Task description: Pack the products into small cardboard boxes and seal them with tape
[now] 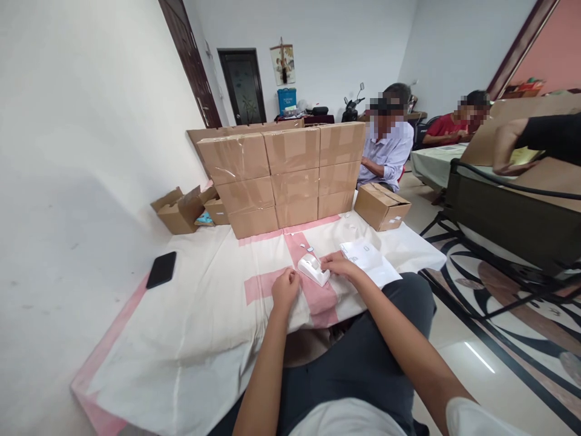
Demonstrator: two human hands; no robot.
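Observation:
A small white tape dispenser (313, 268) lies on the cloth-covered table in front of me, over a pink stripe of the cloth. My right hand (336, 264) is at its right side, fingers bent and closed against it. Just left of the dispenser, my left hand (286, 287) rests with its fingers curled together; whatever they may pinch is too small to make out. White paper sheets (370, 260) with small printed marks lie to the right, partly behind my right forearm. Little white scraps (310, 249) are scattered beyond the dispenser.
Taped cardboard boxes (295, 181) form a wall across the table. Open cartons (179, 212) stand at its left, another carton (384, 206) at its right. A black phone (162, 270) lies at left. One person (385, 148) sits behind the boxes; others work at right beside a dark folding frame (494, 212).

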